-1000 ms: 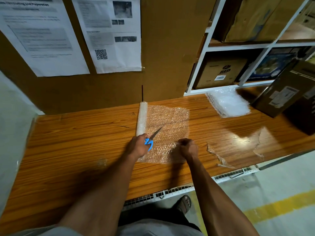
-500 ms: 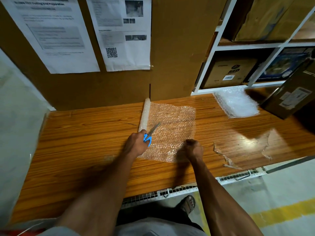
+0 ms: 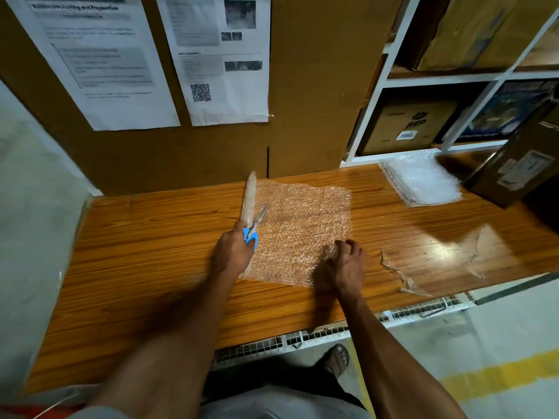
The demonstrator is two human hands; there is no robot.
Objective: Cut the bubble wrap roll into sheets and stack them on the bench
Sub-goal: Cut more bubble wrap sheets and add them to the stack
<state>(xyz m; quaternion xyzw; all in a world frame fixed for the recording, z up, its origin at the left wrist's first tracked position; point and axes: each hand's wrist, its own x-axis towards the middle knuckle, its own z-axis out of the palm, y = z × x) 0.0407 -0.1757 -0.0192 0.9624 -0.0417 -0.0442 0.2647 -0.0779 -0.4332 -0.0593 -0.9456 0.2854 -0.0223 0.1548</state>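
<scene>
Head: left hand grips scissors.

Left hand gripping blue scissors beside bubble wrap roll, right hand pinching unrolled sheet

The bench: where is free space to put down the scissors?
Bare wood lies left of the roll, up to the bench's left end. Right of the unrolled wrap it is crowded: plastic scraps, stacked sheets, a tilted box.
</scene>
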